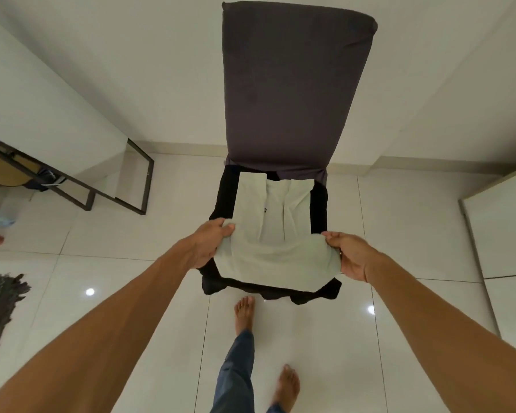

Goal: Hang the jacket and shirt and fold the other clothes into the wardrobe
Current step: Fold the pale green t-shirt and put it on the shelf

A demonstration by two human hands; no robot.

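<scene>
A pale green garment [276, 234], partly folded with its sides turned in, lies on the seat of a dark grey chair [289, 84]. Under it lies a black garment [319, 210] that hangs over the seat's edges. My left hand [209, 242] grips the near left corner of the pale garment. Its near right corner is gripped by my right hand [350, 254]. The near edge is lifted a little off the seat between the two hands.
A black metal frame [137, 180] leans by the wall at the left. A dark fringed rug [0, 302] lies at the left edge. A white wardrobe panel [501, 228] stands at the right. My bare feet stand on the glossy tiled floor below the chair.
</scene>
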